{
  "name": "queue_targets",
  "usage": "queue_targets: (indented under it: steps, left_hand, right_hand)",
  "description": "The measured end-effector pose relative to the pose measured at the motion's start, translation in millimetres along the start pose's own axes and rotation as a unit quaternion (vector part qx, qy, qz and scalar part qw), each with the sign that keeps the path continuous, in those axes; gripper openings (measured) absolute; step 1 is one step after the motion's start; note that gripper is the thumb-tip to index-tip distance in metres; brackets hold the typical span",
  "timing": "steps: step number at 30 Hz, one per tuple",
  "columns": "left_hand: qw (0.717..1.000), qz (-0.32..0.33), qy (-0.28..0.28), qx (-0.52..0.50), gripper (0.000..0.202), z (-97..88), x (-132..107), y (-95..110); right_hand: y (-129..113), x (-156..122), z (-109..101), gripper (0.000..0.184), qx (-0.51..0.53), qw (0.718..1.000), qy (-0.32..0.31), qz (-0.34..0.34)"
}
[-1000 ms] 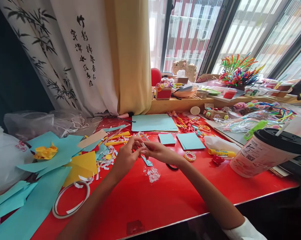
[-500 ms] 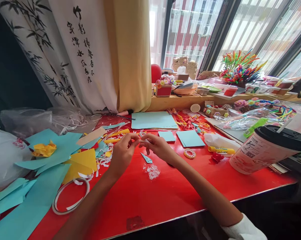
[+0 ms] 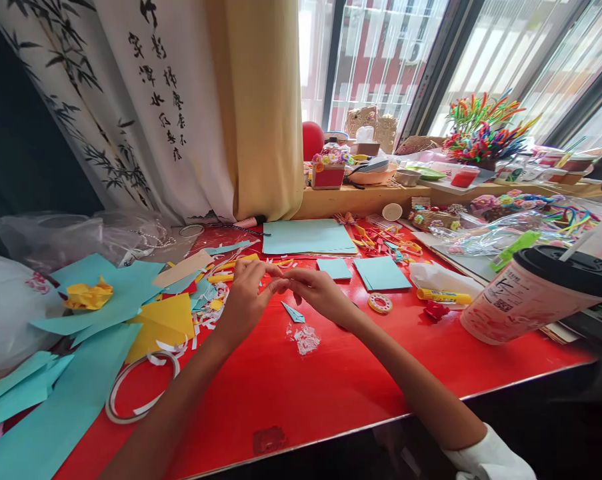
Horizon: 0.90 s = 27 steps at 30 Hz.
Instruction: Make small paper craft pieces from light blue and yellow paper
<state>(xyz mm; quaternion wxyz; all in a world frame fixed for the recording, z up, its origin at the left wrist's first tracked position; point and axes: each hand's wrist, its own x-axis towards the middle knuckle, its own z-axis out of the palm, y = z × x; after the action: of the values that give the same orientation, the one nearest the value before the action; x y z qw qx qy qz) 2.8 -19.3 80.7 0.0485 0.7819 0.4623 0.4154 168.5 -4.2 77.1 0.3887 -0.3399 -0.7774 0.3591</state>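
My left hand and my right hand meet fingertip to fingertip above the red table. Both are closed in a pinch, and whatever sits between the fingers is hidden or too small to name. Just below them on the tabletop lies a small folded blue paper piece with a pointed end. A little heap of whitish clear scraps is in front of it. Behind my right hand are a small blue paper square and a stack of larger blue squares.
A tape roll, a yellow paper sheet and blue paper sheets cover the left side. At right stand a lidded drink cup, a yellow glue stick and a round beaded ring. Blue sheets lie at the back.
The fingertips have drawn closer together, and the pale bit that showed between them is now out of sight. The view has shifted slightly; the things on the table stay put.
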Motion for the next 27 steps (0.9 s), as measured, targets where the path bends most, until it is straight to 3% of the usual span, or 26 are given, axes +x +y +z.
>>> queue_targets:
  steps: [8, 13, 17, 20, 22, 25, 27]
  left_hand:
    - [0.997, -0.037, -0.059, -0.04, 0.013, -2.1, 2, -3]
    - [0.997, -0.005, -0.08, 0.002, 0.014, 0.0, 1, -5]
    - [0.988, 0.07, -0.006, 0.135, 0.013, 7.3, -3, -7]
    - [0.945, 0.167, 0.068, 0.271, 0.011, 7.4, -7, -5]
    - [0.913, 0.23, 0.122, 0.313, 0.009, 3.1, -9, 0]
    - [0.908, 0.26, 0.186, 0.271, 0.008, -5.4, -9, 8]
    - [0.942, 0.237, 0.155, 0.181, 0.009, -8.7, -7, 11]
  right_hand:
    - [-2, -2, 1, 0.023, -0.018, 1.0, -0.001, -0.026]
    - [-5, -3, 3, 0.023, -0.016, 1.0, -0.001, -0.025]
    - [-3, -4, 9, 0.025, 0.063, 0.998, -0.023, 0.019]
    - [5, -1, 7, 0.023, 0.122, 0.991, -0.021, 0.053]
    - [12, 3, 0, 0.023, 0.135, 0.987, 0.039, 0.076]
    - [23, 8, -17, 0.027, 0.091, 0.981, 0.155, 0.071]
    - [27, 10, -26, 0.03, 0.035, 0.985, 0.162, 0.047]
